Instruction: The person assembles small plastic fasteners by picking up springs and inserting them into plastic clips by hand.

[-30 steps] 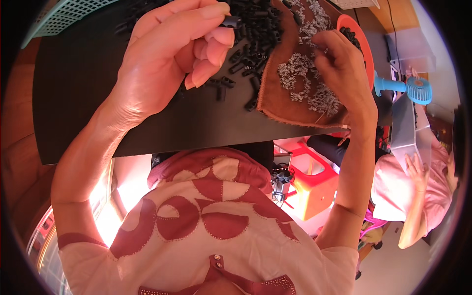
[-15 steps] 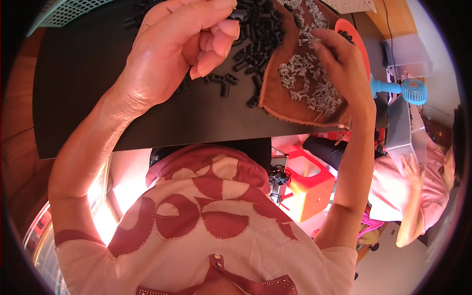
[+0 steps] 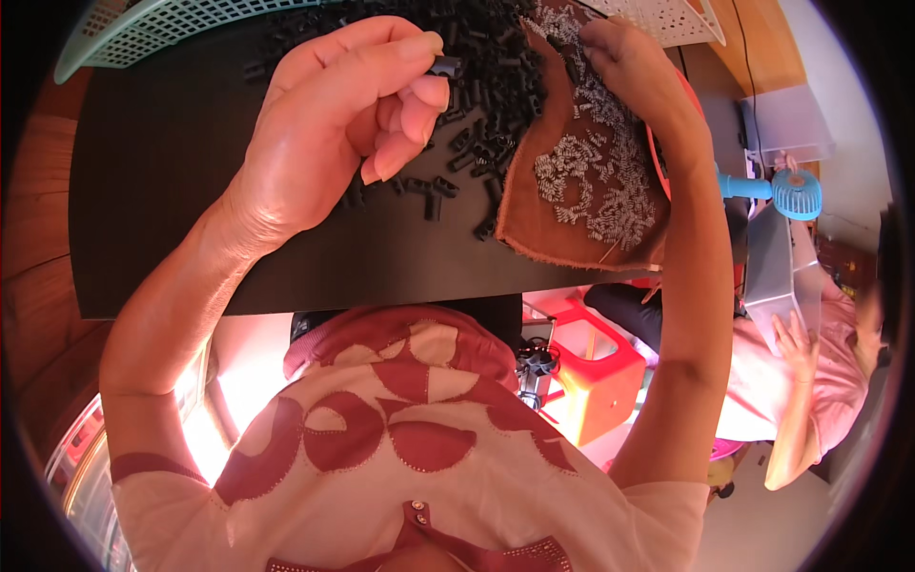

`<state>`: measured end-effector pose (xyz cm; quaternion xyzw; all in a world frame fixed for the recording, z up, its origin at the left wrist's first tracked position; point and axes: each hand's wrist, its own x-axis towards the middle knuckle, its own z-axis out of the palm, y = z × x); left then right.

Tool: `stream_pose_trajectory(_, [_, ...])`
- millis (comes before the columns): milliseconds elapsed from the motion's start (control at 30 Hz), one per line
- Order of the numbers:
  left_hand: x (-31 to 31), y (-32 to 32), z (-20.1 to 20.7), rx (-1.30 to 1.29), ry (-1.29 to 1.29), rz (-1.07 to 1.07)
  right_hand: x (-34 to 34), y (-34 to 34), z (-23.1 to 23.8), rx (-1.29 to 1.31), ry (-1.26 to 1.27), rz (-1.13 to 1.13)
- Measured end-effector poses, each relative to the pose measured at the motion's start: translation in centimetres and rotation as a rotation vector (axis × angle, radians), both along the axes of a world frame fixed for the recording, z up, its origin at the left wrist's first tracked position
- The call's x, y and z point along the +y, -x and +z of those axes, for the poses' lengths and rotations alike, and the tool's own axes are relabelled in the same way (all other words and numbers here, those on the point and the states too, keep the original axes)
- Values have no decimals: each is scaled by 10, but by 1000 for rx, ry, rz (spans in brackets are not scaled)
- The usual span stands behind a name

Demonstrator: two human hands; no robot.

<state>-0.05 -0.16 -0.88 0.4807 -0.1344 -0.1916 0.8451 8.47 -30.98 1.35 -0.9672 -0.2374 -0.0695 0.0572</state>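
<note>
We hold a small black plastic cylinder (image 3: 445, 67) between the thumb and forefinger of our left hand (image 3: 334, 124), raised over the middle of the dark, smooth-topped counter (image 3: 172, 219); the other fingers curl loosely below it. Our right hand (image 3: 634, 62) reaches to the far part of a brown cloth with a frayed border (image 3: 534, 224), fingertips down among small silvery metal coil springs (image 3: 562, 167); we cannot tell whether they pinch one.

The cloth lies toward the counter's right side, its lower border close to the near edge. Just left of it, a heap of matching black cylinders (image 3: 491, 57) spreads from the far side, with a few strays nearer us. A mint-green perforated plastic basket (image 3: 167, 29) sits by the far left corner and a white perforated basket (image 3: 672, 19) toward the far right. A light-blue fan (image 3: 797, 194) stands near the right edge.
</note>
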Motion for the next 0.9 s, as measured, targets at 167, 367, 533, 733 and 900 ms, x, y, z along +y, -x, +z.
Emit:
stream_pose_trajectory(167, [2, -1, 4, 36, -35, -71, -20, -6, -7, -97, 53, 24])
stream_pose_trajectory(367, [1, 1, 4, 67, -33, -86, -15, 5, -2, -45, -26, -70])
stream_pose_trajectory(533, [2, 0, 4, 50, -23, -74, -11, 1, -4, -29, -24, -22])
stream_pose_trajectory(733, [2, -1, 6, 32, -8, -73, -10, -5, -13, -115, 12, 14])
stream_pose_trajectory(900, [3, -1, 4, 67, 55, -90, 3, 26, 12, -86, -144, -34])
